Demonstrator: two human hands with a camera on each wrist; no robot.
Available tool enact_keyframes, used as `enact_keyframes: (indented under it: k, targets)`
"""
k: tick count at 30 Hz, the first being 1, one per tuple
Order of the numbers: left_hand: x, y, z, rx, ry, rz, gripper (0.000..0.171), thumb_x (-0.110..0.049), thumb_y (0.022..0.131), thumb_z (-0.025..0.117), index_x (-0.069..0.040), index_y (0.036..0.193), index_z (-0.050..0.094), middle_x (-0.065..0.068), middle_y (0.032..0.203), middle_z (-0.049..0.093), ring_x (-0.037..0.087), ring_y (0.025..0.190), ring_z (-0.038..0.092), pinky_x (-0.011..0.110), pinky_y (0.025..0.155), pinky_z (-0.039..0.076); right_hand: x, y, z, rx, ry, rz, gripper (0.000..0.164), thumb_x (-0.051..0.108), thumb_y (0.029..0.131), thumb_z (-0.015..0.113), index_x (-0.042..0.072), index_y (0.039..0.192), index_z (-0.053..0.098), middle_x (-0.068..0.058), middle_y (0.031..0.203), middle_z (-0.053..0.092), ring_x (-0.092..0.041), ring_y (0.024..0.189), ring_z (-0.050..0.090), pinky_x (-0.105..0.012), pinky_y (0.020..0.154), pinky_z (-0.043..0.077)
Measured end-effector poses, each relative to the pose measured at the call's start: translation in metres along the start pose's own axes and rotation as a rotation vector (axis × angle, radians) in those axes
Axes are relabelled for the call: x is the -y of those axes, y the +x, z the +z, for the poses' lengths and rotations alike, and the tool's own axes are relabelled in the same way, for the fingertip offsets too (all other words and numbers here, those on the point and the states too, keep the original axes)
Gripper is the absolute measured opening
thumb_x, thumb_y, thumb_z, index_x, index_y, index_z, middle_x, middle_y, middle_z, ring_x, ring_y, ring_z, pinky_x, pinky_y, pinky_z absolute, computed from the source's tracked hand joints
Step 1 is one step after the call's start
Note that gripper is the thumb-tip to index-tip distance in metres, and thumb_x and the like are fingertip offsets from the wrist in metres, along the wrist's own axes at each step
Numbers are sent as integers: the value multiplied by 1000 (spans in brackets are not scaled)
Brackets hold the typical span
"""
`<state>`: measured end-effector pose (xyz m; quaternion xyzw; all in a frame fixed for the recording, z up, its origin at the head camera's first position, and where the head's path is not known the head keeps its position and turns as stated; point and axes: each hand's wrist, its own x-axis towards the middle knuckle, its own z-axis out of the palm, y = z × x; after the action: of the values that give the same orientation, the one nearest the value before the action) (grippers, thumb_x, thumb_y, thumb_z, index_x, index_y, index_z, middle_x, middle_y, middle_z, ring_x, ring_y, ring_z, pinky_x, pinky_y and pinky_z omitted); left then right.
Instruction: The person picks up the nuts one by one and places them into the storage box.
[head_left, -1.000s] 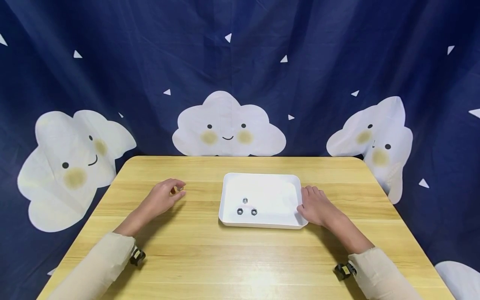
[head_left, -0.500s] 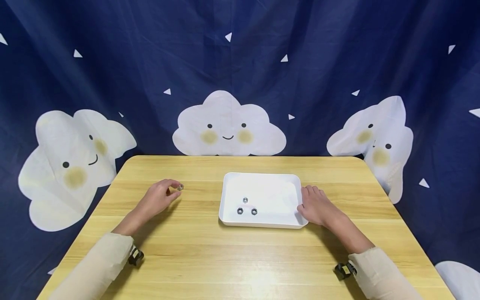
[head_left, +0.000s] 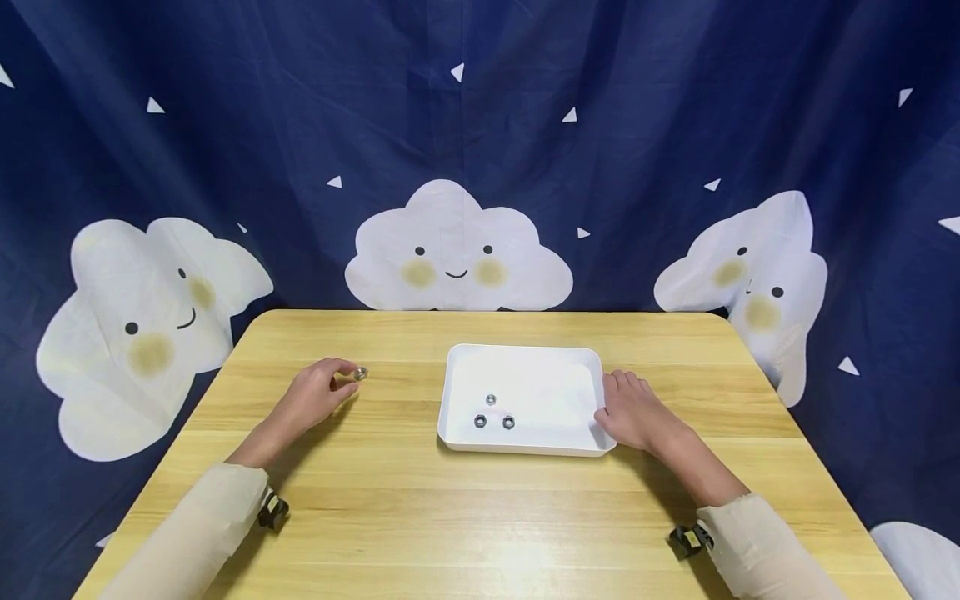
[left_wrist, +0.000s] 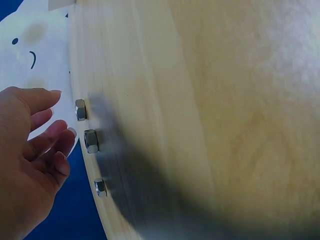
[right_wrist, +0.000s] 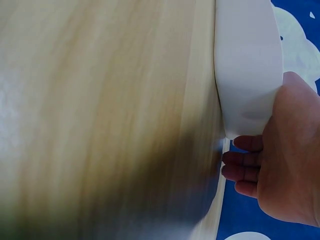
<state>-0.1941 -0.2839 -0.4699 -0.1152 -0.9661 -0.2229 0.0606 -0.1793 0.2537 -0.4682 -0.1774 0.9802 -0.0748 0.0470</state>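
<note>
Nearest are two pale sleeves (head_left: 187, 533), a small dark camera (head_left: 273, 510) at the left wrist and another dark camera (head_left: 688, 540) at the right, over a wood-grained surface (head_left: 450, 517). Farther on, the right hand (head_left: 637, 412) grips the right end of a white tray (head_left: 558, 396), thumb over the rim and fingers outside the wall. Inside, toward the tray's left and near side, lie three nuts: a dark-rimmed nut (head_left: 480, 422), a second nut (head_left: 508, 422) beside it, and a brighter nut (head_left: 491, 400) a little behind. Well apart to the left, the left hand (head_left: 311, 396) is released, its fingers loosely bent and grasping nothing. Just beside those fingers, the left wrist view shows a row of three loose nuts (left_wrist: 91, 141) on the surface, apart from one another. Beyond the surface's far edge hangs a navy curtain (head_left: 510, 100) printed with smiling white clouds (head_left: 457, 229) and small white triangles (head_left: 569, 116).
</note>
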Motion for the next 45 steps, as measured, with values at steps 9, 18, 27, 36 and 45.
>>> enact_keyframes:
  k: [9, 18, 27, 36, 45]
  targets:
    - [1, 6, 4, 6, -13, -18, 36, -21, 95, 76, 0, 124, 70, 20, 116, 73, 24, 88, 66, 43, 81, 53, 0, 0, -1, 11, 5, 5, 59, 25, 96, 50, -14, 139, 43, -31, 134, 52, -46, 126, 47, -63, 110, 38]
    - [2, 12, 9, 17, -17, -38, 38, -22, 96, 74, 2, 125, 68, 21, 118, 72, 30, 96, 66, 50, 86, 54, 0, -1, 0, 6, 5, 8, 60, 26, 95, 50, -14, 139, 42, -30, 133, 52, -45, 126, 46, -63, 110, 38]
    - [4, 15, 12, 30, -35, -58, 39, -23, 96, 73, 2, 126, 68, 22, 119, 71, 34, 103, 67, 53, 91, 55, 0, 0, 1, -3, 6, 10, 58, 25, 95, 50, -14, 138, 44, -29, 131, 53, -44, 124, 47, -62, 109, 39]
    - [5, 20, 15, 39, -21, -53, 34, -19, 96, 74, 2, 122, 70, 22, 116, 73, 36, 105, 68, 55, 92, 55, -1, 0, 1, 4, 8, 9, 60, 25, 95, 49, -15, 139, 43, -30, 132, 53, -45, 123, 47, -63, 109, 38]
    - [4, 22, 16, 47, 3, -65, 31, -19, 95, 76, 2, 118, 73, 23, 116, 73, 41, 112, 67, 57, 97, 54, 1, 0, 1, -13, 4, 7, 54, 24, 94, 50, -13, 133, 46, -28, 128, 54, -43, 120, 48, -61, 107, 40]
